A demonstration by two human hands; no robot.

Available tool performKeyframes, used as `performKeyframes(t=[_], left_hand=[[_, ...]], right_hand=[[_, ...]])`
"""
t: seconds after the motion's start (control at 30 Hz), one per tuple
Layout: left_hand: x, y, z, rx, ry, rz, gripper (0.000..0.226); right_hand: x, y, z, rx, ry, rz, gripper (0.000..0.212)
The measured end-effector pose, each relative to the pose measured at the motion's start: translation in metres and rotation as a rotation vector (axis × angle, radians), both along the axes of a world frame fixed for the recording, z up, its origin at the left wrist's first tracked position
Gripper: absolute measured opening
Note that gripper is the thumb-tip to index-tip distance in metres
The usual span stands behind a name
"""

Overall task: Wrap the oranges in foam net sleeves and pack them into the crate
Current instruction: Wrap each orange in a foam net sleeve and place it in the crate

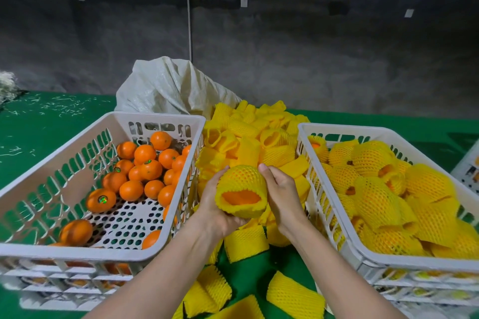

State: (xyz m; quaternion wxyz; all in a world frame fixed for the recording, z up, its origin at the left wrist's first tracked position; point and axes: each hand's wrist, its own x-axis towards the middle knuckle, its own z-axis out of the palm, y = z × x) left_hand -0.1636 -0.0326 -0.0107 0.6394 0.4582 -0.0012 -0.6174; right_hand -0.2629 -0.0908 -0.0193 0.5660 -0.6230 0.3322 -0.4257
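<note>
1. A white slotted plastic crate (77,251) stands left of the heap of loose yellow foam net sleeves (248,142). It holds bare oranges (145,155), mostly gathered at its far side. Some carry small round stickers, and part of the perforated floor shows.
2. A second white slotted plastic crate (414,264) stands right of the heap. It is filled with oranges already wrapped in yellow net (375,202).
3. Behind the heap lies a crumpled white woven sack (168,88). More flat sleeves are scattered on the green tabletop (39,124) at the near side of the heap.
4. The sleeved orange (241,179) is held in the air just above the near edge of the heap, between the two crates.
5. Its sleeve's long axis runs from the person toward the heap. The open end faces the person and tilts slightly down.
6. The net is stretched tight and rounded over the fruit, and orange peel shows through the mesh. The bare fruit is visible in the oval mouth, which has a ragged rim.
7. The left hand (215,204) cups the sleeved orange from below and the left side, with its fingers curled round it.
8. The right hand (281,191) grips the right side, with a fingertip laid on top.
</note>
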Motion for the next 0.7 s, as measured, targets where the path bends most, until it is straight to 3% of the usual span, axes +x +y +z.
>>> performKeyframes(t=[0.13,0.3,0.37,0.47,0.53,0.6,0.7], left_hand=[[0.004,-0.002,-0.004,0.043,-0.060,0.034,0.046],[0.003,-0.010,-0.004,0.013,-0.333,0.134,0.021],[0.003,-0.013,-0.007,-0.025,-0.494,0.179,0.029],[0.006,-0.014,-0.013,-0.099,-0.997,0.258,0.051],[0.006,-0.012,-0.014,-0.128,-1.238,0.302,0.055],[0.004,-0.013,-0.014,-0.195,-1.265,0.347,0.053],[-0.001,-0.014,-0.009,-0.309,-0.888,0.309,0.044]], right_hand=[[-0.013,-0.004,0.008,0.402,0.127,0.128,0.063],[-0.003,0.005,0.008,0.402,0.224,0.119,0.100],[0.003,0.009,0.005,0.334,0.218,0.031,0.086],[0.003,0.009,-0.002,0.276,0.167,-0.059,0.053],[0.004,0.011,-0.004,0.352,0.075,-0.058,0.038],[0.005,0.010,-0.004,0.524,-0.109,-0.016,0.035],[0.005,0.004,-0.003,0.743,-0.324,0.032,0.034]])
